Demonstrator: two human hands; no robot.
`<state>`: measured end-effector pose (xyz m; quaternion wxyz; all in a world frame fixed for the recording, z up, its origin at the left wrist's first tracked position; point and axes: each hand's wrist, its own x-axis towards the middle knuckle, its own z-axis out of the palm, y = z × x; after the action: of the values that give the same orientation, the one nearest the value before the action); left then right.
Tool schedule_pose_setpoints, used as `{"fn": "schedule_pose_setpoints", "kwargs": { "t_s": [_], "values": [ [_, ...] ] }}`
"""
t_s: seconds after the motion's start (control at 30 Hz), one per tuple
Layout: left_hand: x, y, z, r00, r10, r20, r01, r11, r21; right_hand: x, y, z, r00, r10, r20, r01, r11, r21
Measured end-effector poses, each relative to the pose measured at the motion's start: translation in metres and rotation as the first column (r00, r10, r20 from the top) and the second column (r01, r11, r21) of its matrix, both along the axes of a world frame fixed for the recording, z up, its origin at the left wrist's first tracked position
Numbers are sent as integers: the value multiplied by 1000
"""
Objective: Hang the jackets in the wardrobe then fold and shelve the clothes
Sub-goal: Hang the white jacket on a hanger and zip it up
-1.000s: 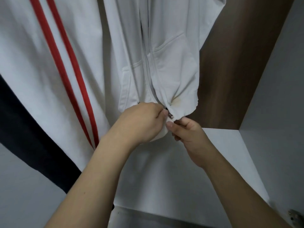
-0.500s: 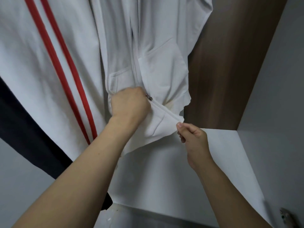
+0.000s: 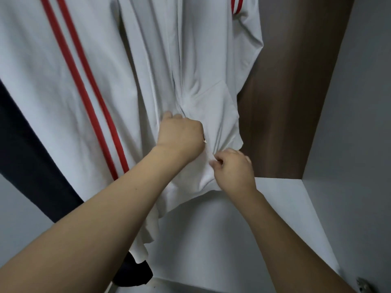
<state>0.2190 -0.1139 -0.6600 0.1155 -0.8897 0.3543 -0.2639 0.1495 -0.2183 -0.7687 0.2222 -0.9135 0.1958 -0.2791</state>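
Since half a second ago the white jacket (image 3: 196, 66) has shifted: its front now hangs more squarely before the camera, and a pair of red stripes (image 3: 236, 4) shows at the top edge that was out of frame before. The left hand (image 3: 179, 135) has stayed near the zip line but sits lower against the fabric, fingers curled into a fist that bunches the cloth; creases radiate up from it toward the pocket seam. A small metal zip pull (image 3: 204, 141) pokes out at the right edge of that fist. The right hand (image 3: 232, 168) has come up and in from below the hem and now pinches the lower front panel between thumb and curled fingers, just beside the left hand.

The jacket hangs inside the wardrobe, in front of its brown back panel (image 3: 296, 92) and above the white shelf (image 3: 275, 208). To the left hangs a second white garment (image 3: 53, 81) with two red stripes, and a dark garment (image 3: 25, 155) beyond it.

Hidden or unclear: hanger and rail are cut off above the frame. The zip teeth are covered by the left fist; whether the slider is engaged on both sides is possibly so, not confirmable. Left fingertips are buried in cloth. A metal fitting (image 3: 364, 287) is clipped at the bottom right corner.
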Motion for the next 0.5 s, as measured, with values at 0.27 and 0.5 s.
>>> {"fn": "schedule_pose_setpoints", "kwargs": {
  "t_s": [0.27, 0.5],
  "values": [
    [1, -13, 70, 984, -89, 152, 98, 994, -55, 13, -8, 69, 995, 95, 13, -96, 985, 143],
    [9, -4, 133, 933, -25, 359, 89, 983, -162, 35, -17, 110, 931, 67, -358, -23, 992, 126]
  ]
}}
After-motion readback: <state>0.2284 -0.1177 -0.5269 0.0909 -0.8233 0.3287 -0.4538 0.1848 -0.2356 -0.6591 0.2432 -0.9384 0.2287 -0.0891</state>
